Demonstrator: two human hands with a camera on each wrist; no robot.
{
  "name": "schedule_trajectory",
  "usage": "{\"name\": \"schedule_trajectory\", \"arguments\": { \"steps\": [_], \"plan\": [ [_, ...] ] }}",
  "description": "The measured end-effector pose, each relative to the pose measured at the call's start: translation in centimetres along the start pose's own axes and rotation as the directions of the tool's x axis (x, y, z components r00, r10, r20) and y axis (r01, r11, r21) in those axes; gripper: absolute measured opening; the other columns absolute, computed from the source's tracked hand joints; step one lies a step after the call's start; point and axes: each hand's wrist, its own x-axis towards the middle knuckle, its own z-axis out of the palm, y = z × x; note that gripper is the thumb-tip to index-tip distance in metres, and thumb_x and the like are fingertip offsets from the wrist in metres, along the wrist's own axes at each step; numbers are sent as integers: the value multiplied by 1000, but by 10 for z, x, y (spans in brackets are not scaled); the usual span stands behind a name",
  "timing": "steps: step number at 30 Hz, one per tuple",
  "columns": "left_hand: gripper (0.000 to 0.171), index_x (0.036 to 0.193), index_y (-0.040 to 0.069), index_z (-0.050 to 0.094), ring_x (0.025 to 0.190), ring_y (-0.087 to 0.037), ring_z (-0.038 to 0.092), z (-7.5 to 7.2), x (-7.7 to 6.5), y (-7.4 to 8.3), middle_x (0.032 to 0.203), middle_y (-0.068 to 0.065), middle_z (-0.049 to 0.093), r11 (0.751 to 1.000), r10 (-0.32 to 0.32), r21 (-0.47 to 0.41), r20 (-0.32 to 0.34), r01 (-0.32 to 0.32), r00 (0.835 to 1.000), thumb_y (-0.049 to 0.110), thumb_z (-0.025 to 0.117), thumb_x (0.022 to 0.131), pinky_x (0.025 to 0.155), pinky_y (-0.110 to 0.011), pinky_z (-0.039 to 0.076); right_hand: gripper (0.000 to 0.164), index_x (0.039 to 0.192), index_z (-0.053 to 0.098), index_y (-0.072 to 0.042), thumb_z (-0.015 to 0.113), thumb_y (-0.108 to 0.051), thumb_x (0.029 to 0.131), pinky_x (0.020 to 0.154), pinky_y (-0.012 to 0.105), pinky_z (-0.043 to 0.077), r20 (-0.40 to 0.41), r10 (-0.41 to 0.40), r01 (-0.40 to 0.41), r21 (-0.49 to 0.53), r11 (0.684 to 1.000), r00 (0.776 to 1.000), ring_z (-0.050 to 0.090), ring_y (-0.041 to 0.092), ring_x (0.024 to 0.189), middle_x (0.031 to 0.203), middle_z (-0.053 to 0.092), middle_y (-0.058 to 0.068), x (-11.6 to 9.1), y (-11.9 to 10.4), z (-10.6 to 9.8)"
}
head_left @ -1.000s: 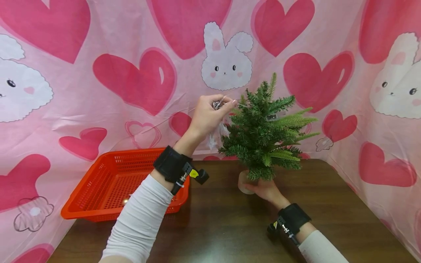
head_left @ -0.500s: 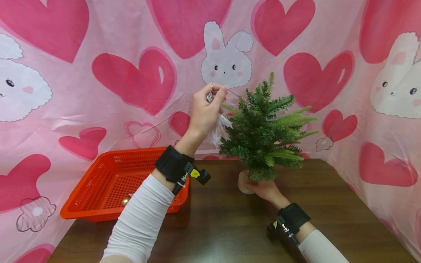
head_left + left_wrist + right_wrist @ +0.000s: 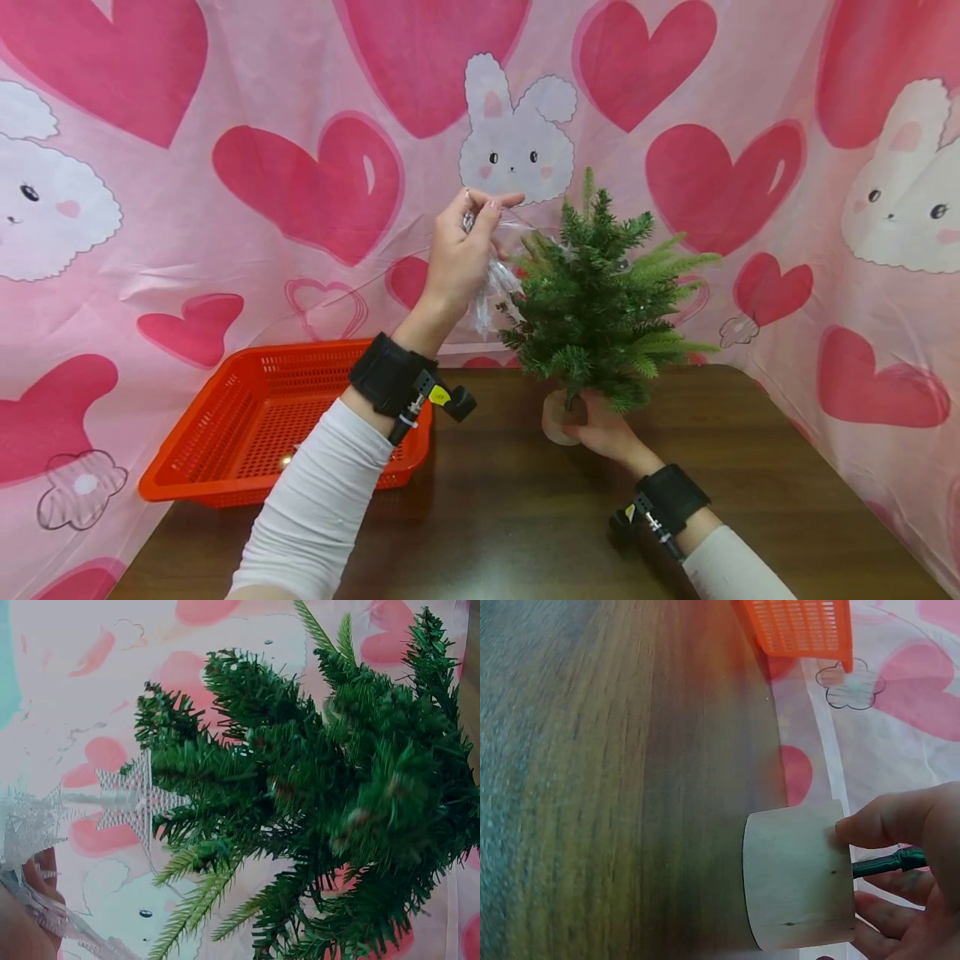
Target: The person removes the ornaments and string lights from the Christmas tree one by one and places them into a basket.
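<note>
A small artificial Christmas tree [image 3: 592,292] stands on the table, on a round wooden base [image 3: 558,418]. My right hand [image 3: 606,429] grips that base; in the right wrist view the thumb presses the wood [image 3: 799,877] beside the green trunk [image 3: 889,862]. Left of the treetop, my left hand [image 3: 461,250] holds a bunched string of clear star lights [image 3: 495,292]. A thin strand runs from its fingers to the branches. In the left wrist view one ridged star [image 3: 139,799] hangs against the branch tips, and more stars [image 3: 30,825] cluster near the fingers.
A red-orange plastic basket [image 3: 262,417] sits on the left of the brown wooden table [image 3: 510,517], with a small shiny ball [image 3: 287,460] inside. A pink cloth [image 3: 300,100] with hearts and rabbits hangs behind and at the sides.
My left hand has drawn up and left, away from the branches, with the star lights. The treetop has shifted left as the tree turned or tilted. My right hand stays at the base.
</note>
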Motion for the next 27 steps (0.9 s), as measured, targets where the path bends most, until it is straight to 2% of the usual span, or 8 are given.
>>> {"name": "schedule_trajectory", "arguments": {
  "steps": [4, 8, 10, 13, 15, 20, 22, 27],
  "plan": [
    [18, 92, 8, 48, 60, -18, 57, 1, -7, 15, 123, -14, 70, 1000, 1, 3, 75, -2, 997, 15, 40, 106, 41, -23, 31, 53, 121, 59, 5, 77, -24, 81, 92, 56, 46, -8, 22, -22, -16, 1000, 1000, 55, 46, 116, 120, 62, 26, 1, -1, 0],
    [17, 94, 9, 47, 61, -17, 58, 2, -8, 20, 114, -17, 72, 1000, -2, 6, 111, 2, 994, 16, 39, 107, 42, -23, 31, 65, 129, 54, 6, 77, -33, 83, 97, 57, 44, 10, 98, -98, 9, 995, 995, 50, 48, 123, 130, 57, 29, 1, 0, 0],
    [17, 95, 8, 47, 61, -18, 57, 2, -5, 18, 111, -19, 72, 1000, -8, -3, 110, 8, 994, 16, 39, 107, 48, -23, 37, 72, 134, 49, 8, 75, -37, 84, 101, 59, 42, 25, 138, -139, 27, 990, 990, 45, 50, 129, 137, 51, 32, 0, -1, -1],
    [16, 98, 7, 49, 61, -19, 56, 2, 0, 11, 104, -20, 70, 1000, -14, -9, 93, 15, 996, 17, 40, 106, 57, -25, 46, 76, 136, 48, 9, 74, -40, 84, 102, 62, 40, 24, 145, -146, 30, 989, 989, 43, 52, 130, 139, 49, 34, -2, -1, -2],
    [15, 99, 7, 50, 61, -19, 56, 3, 5, 3, 98, -16, 68, 1000, -8, -15, 80, 10, 997, 18, 42, 106, 61, -26, 49, 69, 129, 54, 7, 75, -41, 84, 96, 60, 44, -5, 99, -99, 14, 995, 995, 49, 51, 123, 131, 55, 32, -2, 0, -2],
    [16, 98, 4, 51, 59, -18, 53, 3, 13, -10, 81, -10, 58, 999, 47, -18, 55, -47, 997, 18, 45, 105, 59, -27, 50, 49, 109, 65, 2, 79, -35, 80, 86, 55, 48, -72, 2, -2, -2, 1000, 997, 59, 46, 106, 113, 66, 26, -1, 4, -2],
    [18, 99, 2, 51, 58, -16, 51, 3, 14, -12, 76, -7, 54, 998, 65, 2, 45, -66, 997, 19, 46, 105, 57, -26, 48, 45, 107, 66, 2, 80, -31, 80, 85, 54, 48, -79, -14, 14, 4, 1000, 997, 60, 44, 105, 111, 67, 25, 1, 6, -1],
    [23, 102, 2, 58, 59, -13, 43, 2, 15, -14, 72, -1, 49, 991, 64, 121, 6, -64, 998, 24, 52, 103, 56, -25, 39, 52, 119, 64, 0, 82, -27, 78, 90, 53, 48, -114, -76, 73, -28, 997, 991, 60, 41, 112, 118, 67, 20, 3, 9, 2]
  ]
}}
